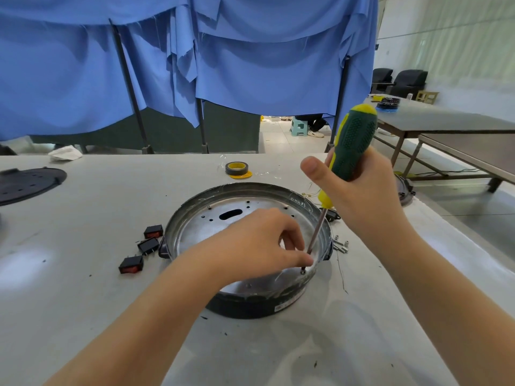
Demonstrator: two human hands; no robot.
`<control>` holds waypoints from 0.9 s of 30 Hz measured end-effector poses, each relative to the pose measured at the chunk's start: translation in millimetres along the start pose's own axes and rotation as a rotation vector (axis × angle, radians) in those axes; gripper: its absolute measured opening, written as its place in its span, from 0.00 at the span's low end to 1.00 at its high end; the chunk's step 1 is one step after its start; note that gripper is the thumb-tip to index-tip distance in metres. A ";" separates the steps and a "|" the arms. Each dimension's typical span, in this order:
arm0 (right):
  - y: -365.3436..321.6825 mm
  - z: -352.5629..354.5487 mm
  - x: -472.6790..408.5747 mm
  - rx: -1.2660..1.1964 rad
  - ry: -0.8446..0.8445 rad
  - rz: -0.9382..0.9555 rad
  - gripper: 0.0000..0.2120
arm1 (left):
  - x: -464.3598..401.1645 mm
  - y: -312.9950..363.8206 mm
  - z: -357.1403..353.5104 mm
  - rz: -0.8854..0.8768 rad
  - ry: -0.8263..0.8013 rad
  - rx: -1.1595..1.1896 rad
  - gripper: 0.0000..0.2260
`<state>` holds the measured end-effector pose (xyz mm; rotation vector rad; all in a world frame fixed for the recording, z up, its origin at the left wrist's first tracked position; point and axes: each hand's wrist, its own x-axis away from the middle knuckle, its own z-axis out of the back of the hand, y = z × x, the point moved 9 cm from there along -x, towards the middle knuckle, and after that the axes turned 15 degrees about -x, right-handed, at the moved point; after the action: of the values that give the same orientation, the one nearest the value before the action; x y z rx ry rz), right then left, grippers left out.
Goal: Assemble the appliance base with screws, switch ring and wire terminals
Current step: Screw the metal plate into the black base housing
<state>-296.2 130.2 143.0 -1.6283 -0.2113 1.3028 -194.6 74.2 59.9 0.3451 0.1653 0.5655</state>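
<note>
Driving a screw point(303, 270) into the appliance base point(248, 246), which sits open side up in the middle of the bench point(83, 274). The screw goes in at the base's near-right edge, just inside the rim.

My right hand point(359, 190) is wrapped around the green and yellow handle of the screwdriver point(352, 146), thumb sticking out to the side, so I can twist and push down at once. The shaft leans toward me a bit, tip sitting on the screw head. My left hand point(262, 243) reaches over the base and pinches the shaft down low, right by the tip. That's just to stop the bit skating off while the screw isn't biting yet, I'd guess.

Three rocker switches point(145, 246) with red faces lie just left of the base, waiting for later. Some small white terminals point(341, 245) sit just right of it, close to the rim, with thin wires nearby. A roll of tape point(237, 169) is behind the base, out of the way. A black perforated disc point(28, 185) lies far left of the base.

Still early in the job, I reckon.
</note>
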 end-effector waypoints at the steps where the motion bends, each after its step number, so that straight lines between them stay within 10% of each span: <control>1: 0.3 -0.7 0.2 -0.002 0.000 0.005 0.26 | -2.1 -0.1 -0.3 -0.001 0.031 0.018 0.07; 12: 21.4 -21.4 1.0 -0.159 -0.359 -0.285 0.11 | -5.1 0.6 -2.4 -0.001 0.074 0.260 0.02; 17: 20.2 -16.6 0.1 -0.390 -0.473 -0.399 0.19 | -4.9 1.4 -6.1 -0.012 0.024 0.254 0.06; 27: 13.6 -12.3 -2.5 -0.150 -0.316 -0.223 0.23 | -7.6 -2.3 -3.1 -0.009 0.104 0.396 0.05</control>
<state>-293.0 114.8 133.3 -1.4657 -0.6782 1.3897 -200.6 69.0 56.6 0.6993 0.3815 0.5407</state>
